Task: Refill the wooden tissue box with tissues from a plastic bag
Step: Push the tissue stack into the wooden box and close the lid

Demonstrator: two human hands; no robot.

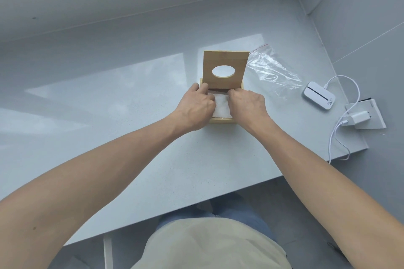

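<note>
Wooden tissue box (220,120) mid-tabletop (135,137), hinged lid (225,70) upright, white tissues (221,106) inside. Left hand (195,108) and right hand (246,106) curled, pressing stack edges. Best tucked flat, corners under rim, top sheet free. Empty plastic bag (271,67) behind, right.

Pale, matt, smooth-sanded wood for the tissue box (220,120) and its raised lid (225,62). Soft white paper tissues (222,106) between the hands. Clear, crinkled, glossy plastic bag (271,67) beyond the right hand. Glossy, faintly speckled grey countertop (131,116) beneath.
</note>
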